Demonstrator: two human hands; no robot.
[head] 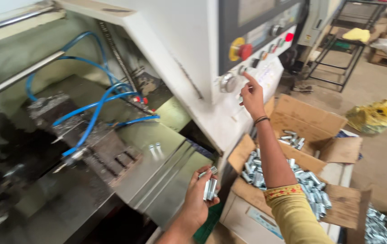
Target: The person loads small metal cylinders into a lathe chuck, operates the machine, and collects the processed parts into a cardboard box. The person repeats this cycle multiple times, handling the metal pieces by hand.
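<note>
The machine's inside is blurred: a dark block (82, 135) under blue hoses (95, 106) shows no clear detail, and its lower left is cut off by the frame edge. The left hand (200, 199) is held low beside the sloped metal guard (166, 178), fingers (202, 174) curled around a few small shiny metal sleeves (210, 187); how many cannot be told, since the palm hides part of them. The right hand (252, 97) is raised to the control panel (259, 63), index fingertip at a knob, the other fingers loosely bent and holding nothing; whether it touches is unclear. Its arm crosses over an open cardboard box (293, 180) heaped with like sleeves, hiding part of the heap. A second box (309, 119) behind holds a few. The floor (379, 153) to the right lies open, with a yellow bag (374, 115) near.
</note>
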